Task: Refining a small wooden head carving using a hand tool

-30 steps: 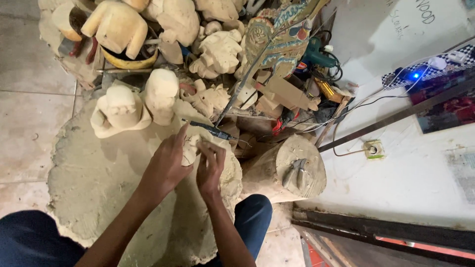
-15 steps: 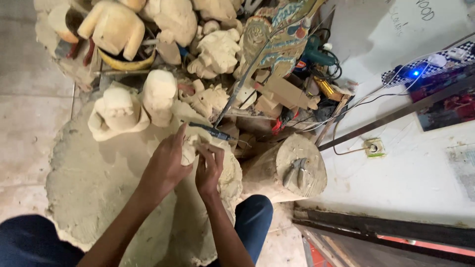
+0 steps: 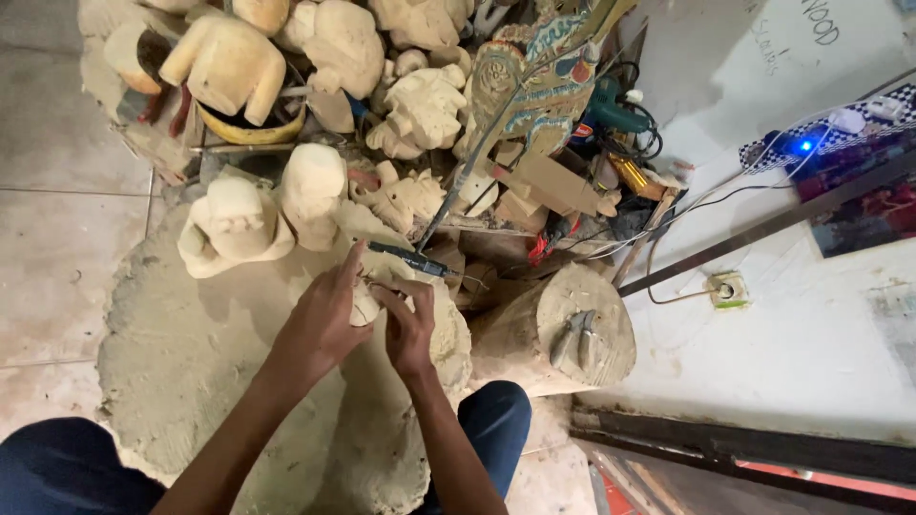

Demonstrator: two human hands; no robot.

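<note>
A pale wooden carving (image 3: 367, 303) rests on a round sawdust-covered work block (image 3: 448, 343) in front of my knees. My left hand (image 3: 320, 319) grips the carving from the left, index finger raised. My right hand (image 3: 408, 324) presses on its right side and fingers a thin blue-handled carving tool (image 3: 410, 260) whose tip lies at the piece. Most of the carving is hidden under both hands.
Several unfinished pale wooden figures (image 3: 234, 224) are piled at the back. A painted flat puppet (image 3: 534, 86) leans among wood blocks. A log stump (image 3: 582, 329) with pliers (image 3: 571, 336) stands at right. Cables and a wall socket (image 3: 727, 289) lie beyond. Sawdust-coated mat (image 3: 181, 353) covers the floor.
Both hands stay on the carving, and my left index finger has lifted. The view has shifted a little.
</note>
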